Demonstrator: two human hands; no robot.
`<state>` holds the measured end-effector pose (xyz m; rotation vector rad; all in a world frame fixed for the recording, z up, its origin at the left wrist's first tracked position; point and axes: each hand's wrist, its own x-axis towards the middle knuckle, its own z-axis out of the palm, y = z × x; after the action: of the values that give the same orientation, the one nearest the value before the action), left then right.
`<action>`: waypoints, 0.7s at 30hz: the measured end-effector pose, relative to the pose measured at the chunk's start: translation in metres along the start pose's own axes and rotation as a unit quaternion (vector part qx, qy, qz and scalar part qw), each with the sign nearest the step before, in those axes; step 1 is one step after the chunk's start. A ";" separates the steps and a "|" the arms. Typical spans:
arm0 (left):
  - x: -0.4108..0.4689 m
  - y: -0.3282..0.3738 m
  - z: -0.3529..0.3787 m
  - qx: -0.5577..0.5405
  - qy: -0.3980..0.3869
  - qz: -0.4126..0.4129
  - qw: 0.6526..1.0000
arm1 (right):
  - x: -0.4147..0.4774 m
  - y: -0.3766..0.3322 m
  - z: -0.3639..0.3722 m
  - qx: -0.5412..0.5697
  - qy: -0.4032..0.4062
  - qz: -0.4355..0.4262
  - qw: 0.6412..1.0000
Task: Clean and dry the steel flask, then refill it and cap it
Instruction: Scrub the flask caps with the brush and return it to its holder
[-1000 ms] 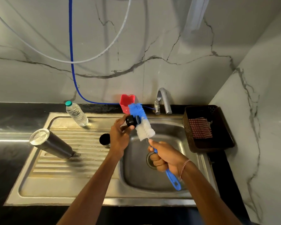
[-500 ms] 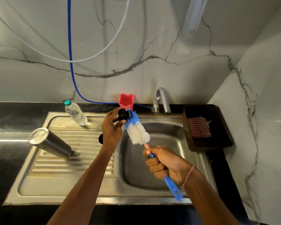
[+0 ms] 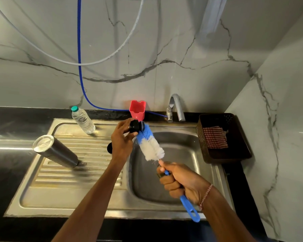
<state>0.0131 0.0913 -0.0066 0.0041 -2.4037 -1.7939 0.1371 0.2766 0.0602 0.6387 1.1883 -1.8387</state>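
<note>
The left hand's [image 3: 122,138] fingertips and thumb pinch a small black cap [image 3: 134,126], held above the back edge of the sink [image 3: 185,172]. The blue tip of the brush [image 3: 150,145] touches the cap's right side, with the white bristles below it slanting down to the right. The right hand [image 3: 180,180] is a closed fist around the brush's blue handle, whose looped end sticks out below the wrist. A round black thing [image 3: 109,147] shows partly behind the left hand; what it is cannot be told. The flask [image 3: 55,151] rests on the ribbed drainboard, well left of both hands, with a flat steel end facing up. A water bottle [image 3: 83,120] stands behind it. A red cup [image 3: 137,109] and a tap [image 3: 176,107] sit at the back, and at right a dark basket [image 3: 234,154] holds a checked cloth [image 3: 215,137].
</note>
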 end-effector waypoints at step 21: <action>-0.019 0.000 0.020 -0.252 -0.023 -0.223 0.942 | 0.075 0.006 -0.026 -0.505 0.496 -0.305 0.637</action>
<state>0.0292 0.1117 -0.0139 0.4924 -2.0055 -2.5862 0.1027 0.2715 -0.0114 0.5579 3.1343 -0.7480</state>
